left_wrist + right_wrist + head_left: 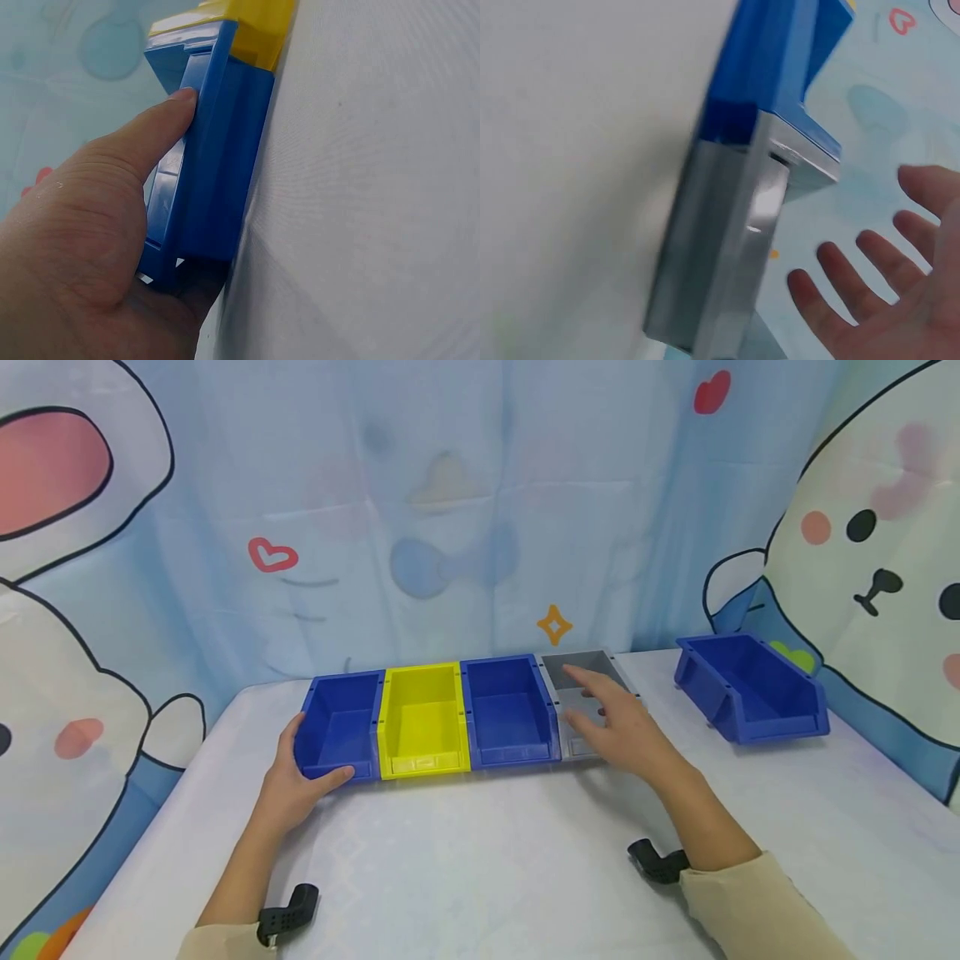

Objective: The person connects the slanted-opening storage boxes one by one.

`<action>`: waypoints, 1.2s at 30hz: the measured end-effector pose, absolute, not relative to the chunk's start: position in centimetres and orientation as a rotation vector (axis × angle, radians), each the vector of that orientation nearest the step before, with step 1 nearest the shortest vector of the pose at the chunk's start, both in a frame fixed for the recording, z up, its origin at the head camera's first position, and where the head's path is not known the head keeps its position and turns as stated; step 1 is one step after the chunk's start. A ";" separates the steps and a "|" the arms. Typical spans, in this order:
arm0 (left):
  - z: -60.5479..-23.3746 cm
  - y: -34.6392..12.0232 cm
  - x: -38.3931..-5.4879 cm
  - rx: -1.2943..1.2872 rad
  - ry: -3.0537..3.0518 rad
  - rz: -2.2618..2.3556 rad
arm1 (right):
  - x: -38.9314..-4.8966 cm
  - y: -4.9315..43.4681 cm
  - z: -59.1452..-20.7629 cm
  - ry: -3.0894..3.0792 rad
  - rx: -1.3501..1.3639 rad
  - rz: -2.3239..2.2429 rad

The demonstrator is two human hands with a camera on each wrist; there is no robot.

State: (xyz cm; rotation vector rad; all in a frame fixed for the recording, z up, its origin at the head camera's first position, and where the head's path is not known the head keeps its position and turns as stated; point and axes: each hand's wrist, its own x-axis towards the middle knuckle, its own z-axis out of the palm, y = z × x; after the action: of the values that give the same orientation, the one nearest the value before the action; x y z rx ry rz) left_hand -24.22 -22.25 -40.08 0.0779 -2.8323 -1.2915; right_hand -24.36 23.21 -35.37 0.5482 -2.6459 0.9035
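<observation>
Four storage bins stand side by side in a row at the back of the table: a blue bin [341,727], a yellow bin [423,718], a second blue bin [512,714] and a grey bin [576,670]. My left hand [295,789] holds the leftmost blue bin at its front left corner. In the left wrist view the thumb lies on the front lip of that bin [214,161], the other fingers mostly hidden beyond it. Over the grey bin hovers my right hand [626,727], fingers spread. The right wrist view shows those fingers apart from the grey bin [705,232].
Apart from the row, another blue bin [750,689] sits at the right side of the white-covered table [465,868]. Behind the table hangs a light blue cartoon curtain [465,527]. Each wrist wears a small black device [288,912].
</observation>
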 end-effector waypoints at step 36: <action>-40.1 -22.2 -24.3 0.053 -2.815 -1.314 | -22.5 31.3 -30.8 -2.174 -0.251 1.052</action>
State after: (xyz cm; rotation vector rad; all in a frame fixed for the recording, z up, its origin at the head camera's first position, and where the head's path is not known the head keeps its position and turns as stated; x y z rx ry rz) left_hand -24.26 -22.21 -40.06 0.0535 -2.8146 -1.3142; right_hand -22.49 31.26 -30.82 -0.2510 -2.1744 1.0518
